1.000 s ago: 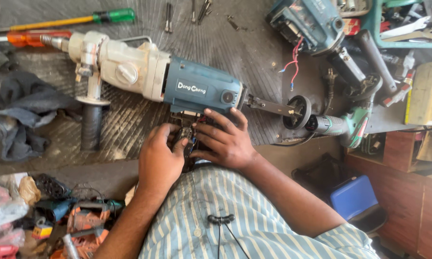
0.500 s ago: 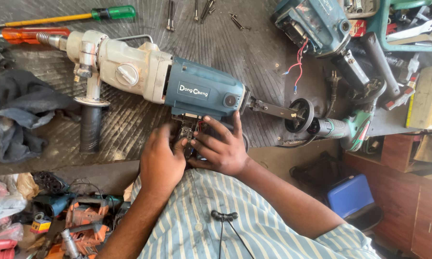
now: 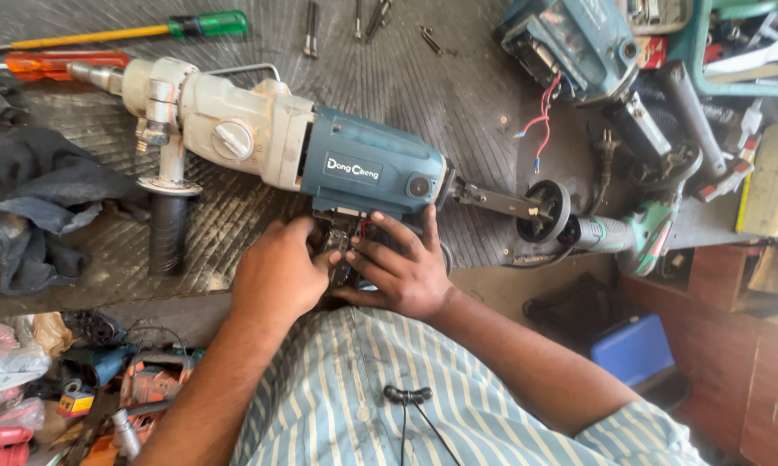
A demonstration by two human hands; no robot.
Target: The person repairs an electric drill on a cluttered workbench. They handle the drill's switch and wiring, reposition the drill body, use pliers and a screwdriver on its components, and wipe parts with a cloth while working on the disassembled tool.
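both hands (image 3: 346, 267) gripping open handle of teal-white drill (image 3: 320, 160).

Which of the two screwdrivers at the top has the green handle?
The upper screwdriver, with the yellow shaft. The lower screwdriver just below it has an orange handle and lies closer to the drill's tip.

Even daylight, soft shadows, sharp, slight edge distortion.
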